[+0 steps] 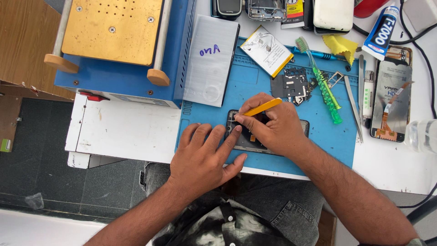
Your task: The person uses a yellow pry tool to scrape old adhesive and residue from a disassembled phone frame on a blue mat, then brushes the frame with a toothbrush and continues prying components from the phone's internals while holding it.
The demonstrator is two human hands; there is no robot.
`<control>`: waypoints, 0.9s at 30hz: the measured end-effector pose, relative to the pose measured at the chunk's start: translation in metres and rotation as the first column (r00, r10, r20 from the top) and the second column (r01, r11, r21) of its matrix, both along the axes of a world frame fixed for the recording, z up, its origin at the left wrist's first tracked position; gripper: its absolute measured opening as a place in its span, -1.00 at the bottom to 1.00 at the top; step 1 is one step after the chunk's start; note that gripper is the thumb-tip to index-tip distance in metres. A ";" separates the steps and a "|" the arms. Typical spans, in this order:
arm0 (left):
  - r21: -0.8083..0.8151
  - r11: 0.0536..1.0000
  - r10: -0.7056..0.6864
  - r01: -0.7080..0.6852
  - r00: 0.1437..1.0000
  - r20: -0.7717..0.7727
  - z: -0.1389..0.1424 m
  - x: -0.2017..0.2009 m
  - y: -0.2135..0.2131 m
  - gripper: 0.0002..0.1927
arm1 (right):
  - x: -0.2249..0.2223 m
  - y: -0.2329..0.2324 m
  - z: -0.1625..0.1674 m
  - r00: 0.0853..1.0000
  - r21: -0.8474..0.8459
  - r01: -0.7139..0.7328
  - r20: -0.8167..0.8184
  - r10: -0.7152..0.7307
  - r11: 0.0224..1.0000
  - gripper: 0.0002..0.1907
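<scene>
Glue tube (381,28), white with blue and black label, top right of the bench. Replacement display (390,102), grey film-covered rectangle with orange flex, right edge. Battery (266,50) with white label, yellow-edged, on blue mat (337,141).

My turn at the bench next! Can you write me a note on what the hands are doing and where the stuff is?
Left hand: flat on the blue mat, fingers pressing the opened phone steady.
Right hand: gripping a yellow pry tool, tip at the phone's top left corner.
Nearby on the mat: battery, black inner cover pieces, green toothbrush, tweezers.
Done: phone is open, parts taken out.
Left: the prying at that corner looks unfinished.
</scene>
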State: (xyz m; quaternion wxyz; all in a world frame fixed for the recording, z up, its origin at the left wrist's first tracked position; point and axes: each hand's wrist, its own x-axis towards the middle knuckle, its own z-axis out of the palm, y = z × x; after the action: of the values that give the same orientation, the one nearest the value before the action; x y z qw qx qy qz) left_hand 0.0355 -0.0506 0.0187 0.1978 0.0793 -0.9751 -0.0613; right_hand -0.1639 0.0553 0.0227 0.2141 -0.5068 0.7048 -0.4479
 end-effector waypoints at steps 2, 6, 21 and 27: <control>-0.003 1.000 0.001 -0.001 1.000 -0.007 -0.001 0.000 0.000 -0.47 | -0.001 0.000 -0.001 1.000 0.039 -0.001 -0.001 0.001 0.999 -0.84; -0.010 1.000 -0.003 0.003 1.000 -0.009 0.000 -0.001 0.000 -0.47 | -0.002 0.001 -0.002 0.999 0.056 -0.030 -0.015 0.031 0.998 -0.86; -0.007 1.000 -0.001 0.001 1.000 -0.006 0.001 -0.001 0.000 -0.48 | 0.001 0.000 0.000 0.998 -0.005 -0.060 -0.011 0.059 0.998 -0.92; -0.022 1.000 0.004 -0.004 1.000 -0.012 0.001 -0.001 0.000 -0.46 | 0.002 -0.002 0.000 0.997 -0.017 -0.063 -0.045 0.062 0.998 -0.92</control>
State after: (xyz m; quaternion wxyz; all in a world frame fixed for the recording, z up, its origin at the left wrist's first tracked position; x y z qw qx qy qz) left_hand 0.0348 -0.0509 0.0193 0.2046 0.0788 -0.9743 -0.0507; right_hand -0.1617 0.0537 0.0229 0.2075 -0.5403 0.6891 -0.4361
